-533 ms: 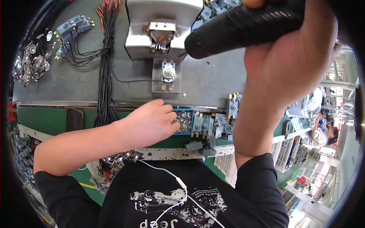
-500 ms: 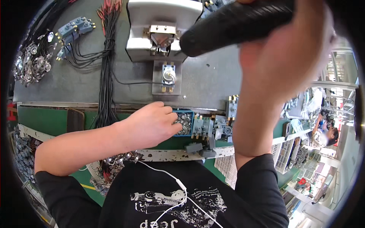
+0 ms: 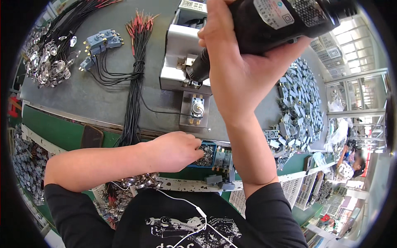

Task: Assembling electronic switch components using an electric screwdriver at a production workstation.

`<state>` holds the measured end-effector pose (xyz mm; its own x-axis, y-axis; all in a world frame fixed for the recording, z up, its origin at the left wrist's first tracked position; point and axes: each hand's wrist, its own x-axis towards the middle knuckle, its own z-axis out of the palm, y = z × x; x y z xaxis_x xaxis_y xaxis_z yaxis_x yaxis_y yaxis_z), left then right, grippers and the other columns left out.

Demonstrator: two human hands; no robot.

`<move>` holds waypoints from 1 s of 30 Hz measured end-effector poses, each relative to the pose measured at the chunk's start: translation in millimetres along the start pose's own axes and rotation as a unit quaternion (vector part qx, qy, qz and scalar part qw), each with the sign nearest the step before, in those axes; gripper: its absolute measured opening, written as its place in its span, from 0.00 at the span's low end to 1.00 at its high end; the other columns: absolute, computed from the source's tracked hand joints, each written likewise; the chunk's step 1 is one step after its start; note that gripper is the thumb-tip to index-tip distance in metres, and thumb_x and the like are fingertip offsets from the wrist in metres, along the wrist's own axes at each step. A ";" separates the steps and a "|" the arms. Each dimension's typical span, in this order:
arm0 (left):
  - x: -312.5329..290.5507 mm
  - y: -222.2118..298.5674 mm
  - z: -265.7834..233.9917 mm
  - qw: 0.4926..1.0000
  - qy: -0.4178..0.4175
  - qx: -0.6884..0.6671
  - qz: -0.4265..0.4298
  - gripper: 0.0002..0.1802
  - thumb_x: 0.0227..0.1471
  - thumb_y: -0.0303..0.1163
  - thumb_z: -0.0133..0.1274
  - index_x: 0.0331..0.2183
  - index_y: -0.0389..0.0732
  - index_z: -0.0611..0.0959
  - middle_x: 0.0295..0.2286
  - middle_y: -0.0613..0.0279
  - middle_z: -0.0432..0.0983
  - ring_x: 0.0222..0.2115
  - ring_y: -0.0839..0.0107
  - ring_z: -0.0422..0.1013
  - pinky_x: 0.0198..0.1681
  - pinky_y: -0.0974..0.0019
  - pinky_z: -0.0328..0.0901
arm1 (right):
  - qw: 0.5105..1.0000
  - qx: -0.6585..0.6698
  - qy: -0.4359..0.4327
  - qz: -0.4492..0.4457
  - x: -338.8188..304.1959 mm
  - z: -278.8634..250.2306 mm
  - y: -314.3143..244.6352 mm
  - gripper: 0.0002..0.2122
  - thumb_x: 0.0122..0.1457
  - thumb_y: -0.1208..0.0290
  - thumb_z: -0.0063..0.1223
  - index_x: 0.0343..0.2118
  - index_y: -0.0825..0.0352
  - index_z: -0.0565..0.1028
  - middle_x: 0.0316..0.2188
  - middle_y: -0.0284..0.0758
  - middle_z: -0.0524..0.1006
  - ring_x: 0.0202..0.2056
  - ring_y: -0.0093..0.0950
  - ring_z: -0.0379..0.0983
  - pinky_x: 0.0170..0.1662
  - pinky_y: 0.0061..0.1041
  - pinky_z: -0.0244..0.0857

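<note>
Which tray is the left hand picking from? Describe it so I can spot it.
Start at the grey workbench and drop to its near edge. The left hand reaches into a small blue tray of tiny metal screws, just left of grey switch blocks; only it holds loose shiny bits.

An assembly workshop: wire bundles (image 3: 134, 78), grey switch parts (image 3: 300, 99) (heaped) crowd the workbench (image 3: 82, 99).

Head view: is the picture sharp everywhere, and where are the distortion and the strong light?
Head view: the bench edge bends with the fisheye and a black rim rings the frame; the right hand and its black power screwdriver loom large and close; the windows at right are washed out; the left hand at the small parts bin is sharp.
</note>
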<state>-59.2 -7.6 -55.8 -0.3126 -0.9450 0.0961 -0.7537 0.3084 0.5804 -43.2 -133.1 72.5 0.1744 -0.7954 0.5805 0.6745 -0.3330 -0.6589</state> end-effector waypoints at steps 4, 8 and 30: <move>-0.9 5.4 -9.5 1.000 -0.002 -0.006 -0.002 0.08 0.46 0.27 0.56 0.33 0.39 0.80 0.30 0.57 0.73 0.35 0.58 0.74 0.40 0.56 0.71 | 0.937 -0.001 -0.320 0.140 36.8 -25.7 -6.1 0.28 0.55 0.87 0.63 0.56 0.70 0.62 0.35 0.37 0.78 0.32 0.21 0.77 0.32 0.21 0.72; -2.0 7.5 -22.5 0.999 0.012 -0.034 -0.015 0.12 0.47 0.25 0.56 0.38 0.40 0.82 0.32 0.58 0.75 0.38 0.59 0.75 0.44 0.57 0.72 | 0.998 -0.024 -0.050 -0.008 -3.6 -2.8 2.9 0.29 0.55 0.88 0.63 0.57 0.70 0.60 0.38 0.37 0.77 0.35 0.24 0.77 0.35 0.22 0.74; 1.0 -10.3 -51.9 0.958 0.230 0.087 -0.146 0.05 0.51 0.27 0.61 0.32 0.43 0.81 0.33 0.63 0.75 0.37 0.61 0.73 0.45 0.58 0.66 | 0.971 -0.026 -0.214 0.102 22.3 -33.9 -15.9 0.28 0.58 0.83 0.63 0.58 0.66 0.60 0.34 0.33 0.76 0.29 0.20 0.76 0.29 0.21 0.72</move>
<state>-21.8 -17.4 -19.7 0.1843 -0.9297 0.3189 -0.8678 -0.0016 0.4968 -74.3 -162.7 79.7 0.5911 -0.5674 0.5733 0.5594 -0.2237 -0.7981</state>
